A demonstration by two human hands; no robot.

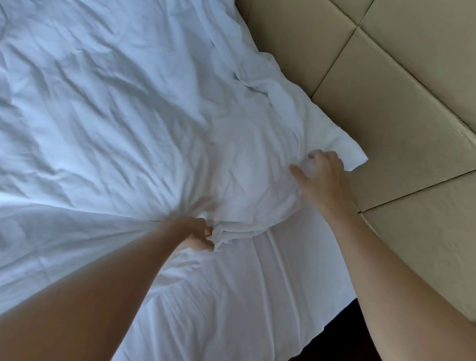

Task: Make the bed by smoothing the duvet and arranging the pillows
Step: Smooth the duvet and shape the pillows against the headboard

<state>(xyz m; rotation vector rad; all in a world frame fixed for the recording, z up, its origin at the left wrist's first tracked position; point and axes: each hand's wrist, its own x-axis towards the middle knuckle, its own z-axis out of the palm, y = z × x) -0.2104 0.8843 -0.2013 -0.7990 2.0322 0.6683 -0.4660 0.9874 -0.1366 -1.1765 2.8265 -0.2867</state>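
Gripping the soft, light duvet (120,98) in bunched handfuls, left hand (199,233) clenched mid-edge, right hand (321,175) clawing the corner (limp, easily creased).

We are looking at a softly lit scene — cool, bluish daylight is coming from the left and washing over the rumpled white cotton duvet (111,114), where the creases are casting gentle grey shadows. The whitest folds near the middle are nearly blowing out. The beige padded panelled headboard (399,92) is sitting in warmer, dimmer light. The bare left forearm (76,296) is falling into brownish shade and blurring close to the lens. The wide lens is bending straight seams toward the edges — the whole picture is looking slightly soft.
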